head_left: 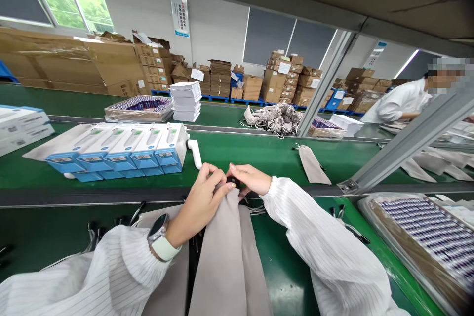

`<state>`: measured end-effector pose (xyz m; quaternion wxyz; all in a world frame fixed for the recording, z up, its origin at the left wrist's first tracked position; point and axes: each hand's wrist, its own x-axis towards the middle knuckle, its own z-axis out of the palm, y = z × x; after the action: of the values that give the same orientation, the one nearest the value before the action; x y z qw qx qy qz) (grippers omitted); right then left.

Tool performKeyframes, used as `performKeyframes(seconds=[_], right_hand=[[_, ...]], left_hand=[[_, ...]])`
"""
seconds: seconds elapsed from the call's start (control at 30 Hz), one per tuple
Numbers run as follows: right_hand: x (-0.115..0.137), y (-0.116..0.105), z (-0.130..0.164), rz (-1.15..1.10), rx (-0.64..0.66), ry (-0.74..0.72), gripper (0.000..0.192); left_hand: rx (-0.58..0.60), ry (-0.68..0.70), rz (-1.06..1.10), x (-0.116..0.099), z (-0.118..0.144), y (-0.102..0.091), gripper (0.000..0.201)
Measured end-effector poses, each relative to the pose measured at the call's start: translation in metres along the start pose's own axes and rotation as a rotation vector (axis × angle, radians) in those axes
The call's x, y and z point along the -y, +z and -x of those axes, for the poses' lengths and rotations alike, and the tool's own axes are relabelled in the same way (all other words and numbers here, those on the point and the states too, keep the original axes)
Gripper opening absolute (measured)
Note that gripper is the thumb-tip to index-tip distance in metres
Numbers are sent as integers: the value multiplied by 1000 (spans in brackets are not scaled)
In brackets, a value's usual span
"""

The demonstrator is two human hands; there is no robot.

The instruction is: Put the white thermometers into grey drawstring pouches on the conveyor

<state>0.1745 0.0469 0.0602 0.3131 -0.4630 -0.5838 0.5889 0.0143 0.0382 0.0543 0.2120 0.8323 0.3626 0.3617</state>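
A long grey drawstring pouch (222,256) hangs down toward me from the belt's metal edge. My left hand (205,200) is closed on its gathered top, thumb and fingers pinching the cloth. My right hand (254,179) meets it from the other side, its fingertips closed around a small black piece (233,180) at the pouch mouth that looks like a cord stopper. Fingers partly hide this piece. Thin grey cords (257,208) trail below the right hand. Another grey pouch (172,276) lies under my left forearm.
Blue-and-white boxes (129,150) stand in rows on the green belt, a white handle-shaped piece (194,153) beside them. Further right lies a single pouch (313,164). A tray of batteries (425,232) sits at right, near a metal post (326,84). One co-worker (400,98) works beyond.
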Motion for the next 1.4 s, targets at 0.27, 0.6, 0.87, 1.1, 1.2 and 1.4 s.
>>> performKeyframes(seconds=[0.27,0.6,0.87,1.1,1.2,1.4], right_hand=[[-1,-23,0,397,-563,-216,61],[-6,3,3,165,130,-297,62],[13,-81,11,113,-980,-405,21],[0,-150,28,913,-1463,-137,32],[-11,-142,10,1160,-1388,-2,42],[-46,-116,-29,1381,-936,398,43]], left_hand=[[208,-206,-106,0,-11,-31,30],[314,-222,393,-28,-9,-55,26],[99,88,-235,-16,18,-2,31],[615,330,-160,-6,37,23,21],[570,246,-51,-3,29,17,23],[414,-100,-141,17,19,15,24]])
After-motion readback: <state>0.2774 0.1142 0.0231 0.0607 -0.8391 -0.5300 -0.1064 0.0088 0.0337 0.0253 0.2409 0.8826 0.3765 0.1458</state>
